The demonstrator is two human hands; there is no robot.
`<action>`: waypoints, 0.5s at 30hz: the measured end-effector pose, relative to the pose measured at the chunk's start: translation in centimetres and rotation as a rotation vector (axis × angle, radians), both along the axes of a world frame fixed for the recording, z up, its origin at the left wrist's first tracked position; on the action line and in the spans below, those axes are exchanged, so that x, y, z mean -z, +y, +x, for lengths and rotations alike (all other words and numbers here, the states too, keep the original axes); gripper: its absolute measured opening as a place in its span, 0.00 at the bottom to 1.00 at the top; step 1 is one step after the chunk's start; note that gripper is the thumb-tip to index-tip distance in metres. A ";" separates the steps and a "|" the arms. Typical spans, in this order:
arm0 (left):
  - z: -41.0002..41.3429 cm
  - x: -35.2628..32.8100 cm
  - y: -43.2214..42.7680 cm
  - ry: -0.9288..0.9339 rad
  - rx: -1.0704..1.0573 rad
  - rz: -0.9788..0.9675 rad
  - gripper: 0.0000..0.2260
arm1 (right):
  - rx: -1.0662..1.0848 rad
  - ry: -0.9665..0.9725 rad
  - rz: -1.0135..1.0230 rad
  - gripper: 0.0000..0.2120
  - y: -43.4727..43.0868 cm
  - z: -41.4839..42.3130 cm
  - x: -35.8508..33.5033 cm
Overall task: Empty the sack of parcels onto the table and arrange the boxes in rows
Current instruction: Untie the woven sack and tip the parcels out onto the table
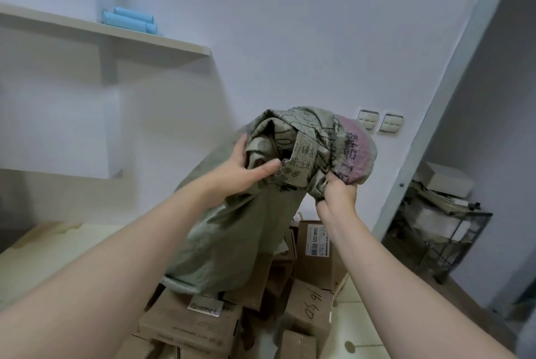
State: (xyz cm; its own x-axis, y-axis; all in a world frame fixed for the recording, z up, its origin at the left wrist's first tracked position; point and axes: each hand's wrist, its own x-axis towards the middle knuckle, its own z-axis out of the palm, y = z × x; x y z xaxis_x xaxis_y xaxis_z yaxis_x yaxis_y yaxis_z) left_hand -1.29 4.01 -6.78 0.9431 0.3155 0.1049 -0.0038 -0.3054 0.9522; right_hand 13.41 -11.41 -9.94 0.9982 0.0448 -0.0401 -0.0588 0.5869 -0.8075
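Sack [240,231] of woven green cloth hangs mouth-down over the table [359,312], its lower edge touching the heap of cardboard boxes [188,321] spilled beneath. The left hand [246,165] clasps a fold of its bunched top, and the right hand [338,192] clenches the fabric further right. Emptying looks nearly done (whether anything remains inside is hidden). Next, I judge: lift it clear, set it aside, then start lining up boxes.
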 end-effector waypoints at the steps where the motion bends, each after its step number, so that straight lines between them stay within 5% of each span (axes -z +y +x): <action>1: 0.1 0.4 -0.9 0.021 0.081 0.017 0.57 | -0.015 0.024 0.040 0.26 0.0 -0.1 0.1; 5: 1.3 1.2 -2.0 -0.014 0.141 -0.081 0.64 | -0.024 0.072 0.071 0.27 -0.8 0.4 1.1; 10: 2.7 -2.2 -0.5 -0.226 -0.306 -0.151 0.63 | -0.005 0.055 0.015 0.27 -2.6 1.6 2.0; 15: 4.7 0.8 -1.6 -0.119 -0.132 0.015 0.66 | -0.354 0.020 -0.002 0.17 -0.4 -0.4 1.9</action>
State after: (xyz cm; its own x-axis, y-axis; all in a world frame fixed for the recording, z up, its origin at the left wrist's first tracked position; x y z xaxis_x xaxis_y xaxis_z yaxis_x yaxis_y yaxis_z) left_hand 3.42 2.38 -7.53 0.8741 0.4333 0.2194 -0.0755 -0.3249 0.9427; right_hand 12.96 -11.77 -11.87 0.9198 0.3877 -0.0603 -0.2743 0.5255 -0.8053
